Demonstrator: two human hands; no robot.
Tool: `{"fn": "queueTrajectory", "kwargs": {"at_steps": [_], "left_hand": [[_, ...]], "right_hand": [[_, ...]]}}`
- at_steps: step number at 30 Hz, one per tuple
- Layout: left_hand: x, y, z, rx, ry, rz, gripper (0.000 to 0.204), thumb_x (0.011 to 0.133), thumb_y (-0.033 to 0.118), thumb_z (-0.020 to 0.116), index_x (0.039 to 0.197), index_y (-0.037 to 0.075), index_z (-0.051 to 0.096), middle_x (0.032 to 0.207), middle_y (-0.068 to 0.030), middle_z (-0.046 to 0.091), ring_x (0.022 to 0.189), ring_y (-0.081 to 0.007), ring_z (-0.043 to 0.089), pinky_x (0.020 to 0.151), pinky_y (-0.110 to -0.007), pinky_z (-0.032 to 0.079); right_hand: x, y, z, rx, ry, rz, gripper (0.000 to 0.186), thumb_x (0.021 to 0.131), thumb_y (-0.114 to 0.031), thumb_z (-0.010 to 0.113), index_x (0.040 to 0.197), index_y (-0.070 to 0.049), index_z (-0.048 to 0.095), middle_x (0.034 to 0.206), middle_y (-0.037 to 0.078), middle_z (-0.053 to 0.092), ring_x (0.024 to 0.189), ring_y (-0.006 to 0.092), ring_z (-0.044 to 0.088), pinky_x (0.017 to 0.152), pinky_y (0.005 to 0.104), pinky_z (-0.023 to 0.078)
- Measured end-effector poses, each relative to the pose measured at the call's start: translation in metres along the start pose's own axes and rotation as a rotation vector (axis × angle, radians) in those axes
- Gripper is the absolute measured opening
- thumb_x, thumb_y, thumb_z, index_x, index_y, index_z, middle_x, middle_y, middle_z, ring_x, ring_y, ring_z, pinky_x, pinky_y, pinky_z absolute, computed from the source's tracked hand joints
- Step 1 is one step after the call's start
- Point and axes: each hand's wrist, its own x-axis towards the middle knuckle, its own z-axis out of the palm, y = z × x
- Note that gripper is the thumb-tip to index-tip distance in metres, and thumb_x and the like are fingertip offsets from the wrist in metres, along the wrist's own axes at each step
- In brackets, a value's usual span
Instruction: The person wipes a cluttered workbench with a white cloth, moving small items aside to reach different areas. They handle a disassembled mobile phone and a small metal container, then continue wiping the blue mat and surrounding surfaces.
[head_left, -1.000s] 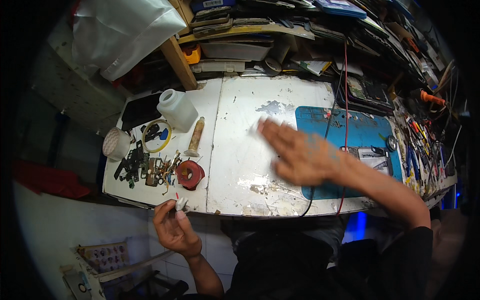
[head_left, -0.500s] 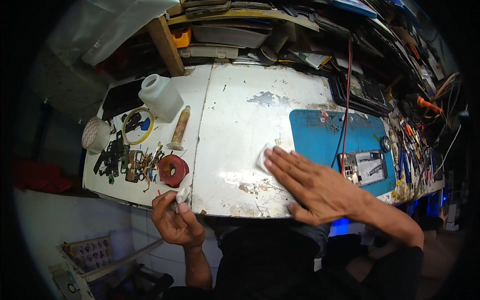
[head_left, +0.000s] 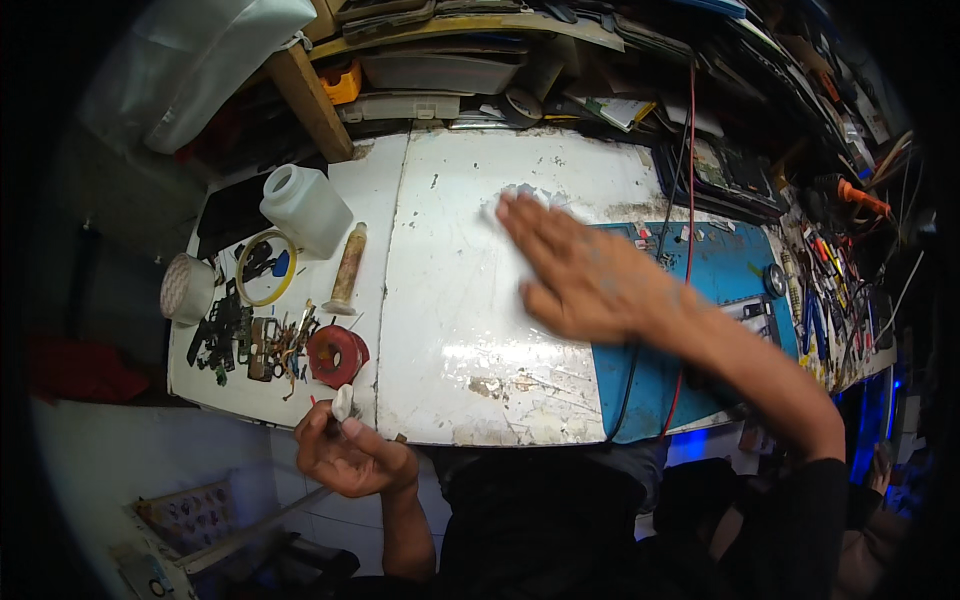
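The right hand (head_left: pixel 580 275) lies flat, wiping the white table (head_left: pixel 450 330). The left hand (head_left: pixel 350 455) pinches a small white thing (head_left: pixel 343 402) near the edge. Next, wipe more.

Right hand (head_left: pixel 590 280) swept (blurred) from near edge up the worktop (head_left: pixel 450 330).

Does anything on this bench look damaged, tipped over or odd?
Yes. The white benchtop is badly worn, with paint chipped to brown patches near its front edge and at the back. A tan tube lies on its side beside the upright white bottle. Small metal parts lie scattered at the left.
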Motion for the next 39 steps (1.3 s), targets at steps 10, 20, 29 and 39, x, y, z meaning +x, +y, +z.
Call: {"fn": "queueTrajectory", "kwargs": {"at_steps": [10, 20, 29, 39], "left_hand": [[-0.005, -0.008, 0.006, 0.033, 0.136, 0.087, 0.029, 0.102, 0.012, 0.049, 0.123, -0.006, 0.04, 0.116, -0.0211, 0.053, 0.099, -0.0257, 0.058, 0.082, -0.035, 0.052], [-0.008, -0.01, 0.007, -0.008, 0.154, 0.145, 0.02, 0.101, 0.01, 0.048, 0.115, -0.001, 0.038, 0.111, -0.0199, 0.05, 0.082, -0.0205, 0.056, 0.065, -0.029, 0.051], [-0.01, -0.013, 0.004, 0.019, 0.131, 0.16, 0.018, 0.1, 0.008, 0.044, 0.112, 0.0, 0.033, 0.107, -0.019, 0.049, 0.069, -0.0156, 0.054, 0.058, -0.026, 0.05], [-0.012, -0.015, 0.001, 0.079, 0.105, 0.162, 0.018, 0.096, 0.005, 0.042, 0.11, 0.0, 0.031, 0.107, -0.0176, 0.046, 0.07, -0.0157, 0.053, 0.06, -0.026, 0.05]], "right_hand": [[-0.053, -0.062, 0.012, 0.347, -0.041, -0.549, 0.077, 0.092, -0.033, 0.04, 0.155, 0.007, 0.023, 0.161, 0.029, 0.024, 0.151, 0.0358, 0.025, 0.125, 0.0453, 0.024], [-0.001, -0.038, 0.002, 0.158, -0.029, -0.372, 0.076, 0.095, -0.034, 0.037, 0.155, 0.009, 0.018, 0.159, 0.033, 0.023, 0.15, 0.0396, 0.027, 0.123, 0.0458, 0.029], [0.043, 0.01, -0.001, -0.074, 0.015, -0.176, 0.072, 0.097, -0.031, 0.033, 0.154, 0.011, 0.02, 0.159, 0.032, 0.025, 0.148, 0.0391, 0.031, 0.123, 0.0459, 0.028], [0.004, -0.043, 0.007, 0.11, 0.033, -0.493, 0.076, 0.091, -0.034, 0.044, 0.15, 0.012, 0.029, 0.156, 0.032, 0.032, 0.145, 0.0387, 0.038, 0.116, 0.0436, 0.041]]}}
